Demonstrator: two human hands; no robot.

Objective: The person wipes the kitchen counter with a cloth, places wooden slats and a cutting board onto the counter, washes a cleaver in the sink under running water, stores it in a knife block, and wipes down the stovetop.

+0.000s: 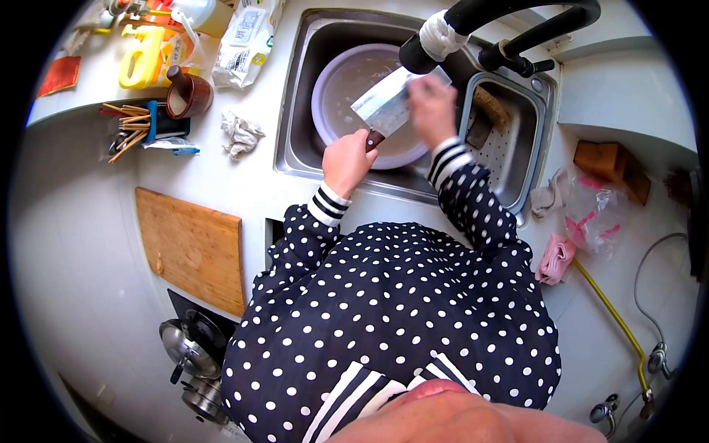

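Note:
My left hand (346, 164) is closed around the dark handle of a cleaver (382, 108), whose wide blade slants up and to the right. Against the blade's right part is my right hand (433, 111), blurred by motion, so its fingers do not show clearly. Below the cleaver, a pale purple basin (320, 111) of cloudy water sits in the larger bowl of the steel sink (289, 111). A black faucet (419, 56) with white wrapping hangs over the blade's upper end.
A brown root-like piece (492, 109) lies in the small perforated side bowl (509, 173). Left of the sink are a crumpled cloth (241, 135), a wipes pack (244, 44) and a chopstick holder (159, 122). A cutting board (193, 247) lies at left; a pink cloth (555, 260) at right.

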